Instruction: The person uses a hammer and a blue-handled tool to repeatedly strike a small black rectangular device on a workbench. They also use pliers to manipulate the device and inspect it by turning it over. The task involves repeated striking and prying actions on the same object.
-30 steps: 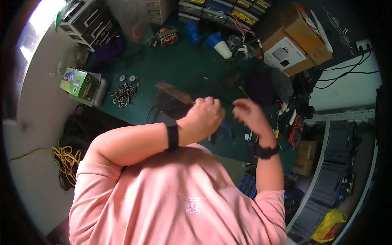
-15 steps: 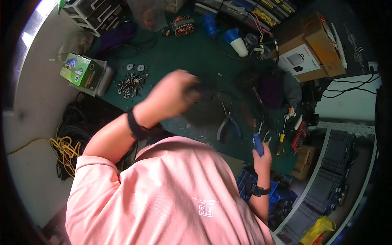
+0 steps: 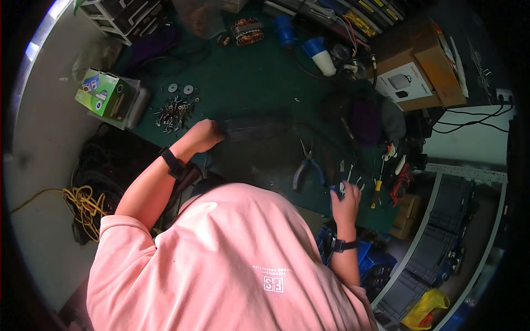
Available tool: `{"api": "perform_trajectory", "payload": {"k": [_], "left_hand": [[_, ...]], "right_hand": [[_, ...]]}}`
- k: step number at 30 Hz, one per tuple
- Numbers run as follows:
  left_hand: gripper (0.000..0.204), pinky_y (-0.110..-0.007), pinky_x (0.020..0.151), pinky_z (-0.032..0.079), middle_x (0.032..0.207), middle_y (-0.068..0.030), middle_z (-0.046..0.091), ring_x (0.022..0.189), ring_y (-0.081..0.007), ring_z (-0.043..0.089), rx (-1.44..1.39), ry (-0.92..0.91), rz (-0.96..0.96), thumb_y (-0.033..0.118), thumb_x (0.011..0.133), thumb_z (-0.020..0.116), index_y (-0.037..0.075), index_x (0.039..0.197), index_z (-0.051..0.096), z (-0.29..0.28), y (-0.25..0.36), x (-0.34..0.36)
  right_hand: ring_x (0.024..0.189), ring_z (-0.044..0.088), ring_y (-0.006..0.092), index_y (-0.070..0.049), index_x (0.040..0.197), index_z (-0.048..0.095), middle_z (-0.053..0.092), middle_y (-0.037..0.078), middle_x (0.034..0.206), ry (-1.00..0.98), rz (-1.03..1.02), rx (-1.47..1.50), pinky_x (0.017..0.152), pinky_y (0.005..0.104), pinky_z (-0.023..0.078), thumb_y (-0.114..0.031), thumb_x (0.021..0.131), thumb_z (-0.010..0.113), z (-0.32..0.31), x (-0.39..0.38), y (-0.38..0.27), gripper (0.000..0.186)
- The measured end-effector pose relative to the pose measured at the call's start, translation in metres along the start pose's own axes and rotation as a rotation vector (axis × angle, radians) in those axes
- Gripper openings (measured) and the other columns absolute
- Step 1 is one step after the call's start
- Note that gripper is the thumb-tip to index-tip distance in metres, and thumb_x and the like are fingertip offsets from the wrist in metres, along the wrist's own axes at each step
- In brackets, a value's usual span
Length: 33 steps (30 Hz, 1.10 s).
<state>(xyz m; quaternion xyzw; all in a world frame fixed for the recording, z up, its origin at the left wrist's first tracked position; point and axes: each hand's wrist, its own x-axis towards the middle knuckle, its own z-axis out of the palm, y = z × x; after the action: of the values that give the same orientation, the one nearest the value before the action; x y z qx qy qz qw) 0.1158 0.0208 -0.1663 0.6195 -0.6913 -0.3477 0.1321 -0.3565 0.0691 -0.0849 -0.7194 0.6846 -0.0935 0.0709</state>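
My left hand [image 3: 202, 136] is closed like a fist, with the fingers curled out of sight. It is at the left end of a long, dark, flat piece [image 3: 256, 129] on the green bench; what it grips is hidden. Farther right, my right hand [image 3: 346, 203] has its thumb and fingers apart over the near edge of the bench. Along its thumb side stands the blue handle [image 3: 332, 202] of a tool with a dull brownish blade. Between the hands lie pliers [image 3: 309, 166] with blue grips, their jaws pointing away from me.
Loose screws [image 3: 175, 114] and two washers [image 3: 180, 88] lie at the left, beside a green box [image 3: 103, 95]. A copper-wound stator [image 3: 247, 31] is at the back. To the right are a yellow-handled screwdriver [image 3: 377, 186], a purple cloth [image 3: 365, 122] and a cardboard box [image 3: 441, 69].
My left hand has drawn back to the left, off the middle of the dark piece. My right hand has shifted slightly left; its fingers have loosened from around the blue handle.
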Motion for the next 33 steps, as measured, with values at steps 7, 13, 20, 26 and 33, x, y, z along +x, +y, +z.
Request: {"api": "perform_trajectory", "payload": {"k": [7, 13, 20, 26, 33], "left_hand": [[0.016, -0.036, 0.063, 0.047, 0.07, -0.0131, 0.065, 0.067, -0.0237, 0.063, -0.267, -0.131, -0.159, 0.016, 0.085, 0.061, 0.002, 0.078, 0.066, 0.001, 0.0, 0.004], [0.008, -0.037, 0.06, 0.047, 0.069, -0.0116, 0.063, 0.061, -0.025, 0.059, -0.452, 0.19, -0.151, 0.006, 0.083, 0.064, -0.001, 0.085, 0.063, -0.043, 0.056, -0.029], [0.01, -0.043, 0.07, 0.048, 0.075, -0.0136, 0.061, 0.075, -0.0326, 0.058, 0.085, 0.395, 0.332, 0.006, 0.081, 0.068, 0.001, 0.086, 0.06, -0.056, 0.082, -0.04], [0.013, -0.039, 0.072, 0.048, 0.074, -0.011, 0.061, 0.074, -0.0311, 0.057, 0.222, 0.365, 0.417, 0.007, 0.076, 0.069, 0.002, 0.086, 0.061, -0.065, 0.106, -0.048], [0.013, -0.042, 0.072, 0.048, 0.078, -0.013, 0.062, 0.078, -0.0348, 0.058, -0.052, 0.405, 0.243, 0.005, 0.077, 0.07, 0.003, 0.087, 0.062, -0.051, 0.109, -0.043]], "right_hand": [[0.108, 0.056, 0.0369, -0.002, 0.116, 0.063, 0.061, 0.018, 0.114, 0.04, -0.487, 0.357, 0.095, 0.0442, 0.046, -0.024, 0.082, 0.076, 0.012, 0.103, -0.151, 0.042], [0.119, 0.053, 0.037, -0.002, 0.128, 0.057, 0.057, 0.019, 0.127, -0.085, -0.606, 0.465, 0.101, 0.043, 0.044, -0.031, 0.078, 0.08, 0.011, 0.13, -0.17, 0.062], [0.131, 0.046, 0.0349, -0.009, 0.143, 0.043, 0.049, 0.017, 0.141, -0.402, -0.804, 0.307, 0.111, 0.0464, 0.036, -0.026, 0.054, 0.091, -0.003, 0.143, -0.184, 0.103], [0.131, 0.046, 0.0318, -0.008, 0.142, 0.042, 0.051, 0.014, 0.137, -0.247, -0.907, 0.36, 0.111, 0.0491, 0.034, -0.023, 0.055, 0.089, 0.029, 0.112, -0.204, 0.1], [0.128, 0.046, 0.0304, -0.008, 0.138, 0.048, 0.051, 0.009, 0.134, 0.206, -0.923, 0.209, 0.11, 0.0496, 0.034, -0.017, 0.07, 0.077, 0.058, 0.101, -0.195, 0.075]]}}
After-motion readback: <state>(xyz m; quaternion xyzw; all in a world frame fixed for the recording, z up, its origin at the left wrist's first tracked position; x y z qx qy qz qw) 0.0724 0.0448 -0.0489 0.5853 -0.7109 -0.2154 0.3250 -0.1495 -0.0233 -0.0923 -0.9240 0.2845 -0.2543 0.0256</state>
